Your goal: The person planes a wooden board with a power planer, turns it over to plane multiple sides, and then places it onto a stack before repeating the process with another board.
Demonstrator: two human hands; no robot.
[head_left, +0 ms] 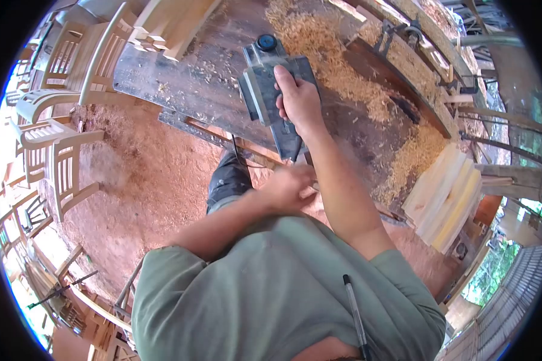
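Observation:
My right hand [300, 102] is wrapped round the handle of a dark electric planer [260, 90], its thumb lying along the top. The planer has a blue-centred round knob [266, 43] at its front and rests over the near part of the workbench [180, 78]. Just behind the planer's narrow rear end is my left hand [288, 188], close to my body and smeared by motion. Its fingers look curled, and what they hold, if anything, is hidden. A thin dark cord [236, 147] hangs over the bench edge by my leg.
Wood shavings [343, 66] cover much of the bench. Pale boards lie stacked at the right [444, 195], with more wood pieces [168, 24] at the far left corner. A metal clamp-like fitting [397, 36] stands at the back. Wooden chairs [66, 144] stand on the dusty floor at left.

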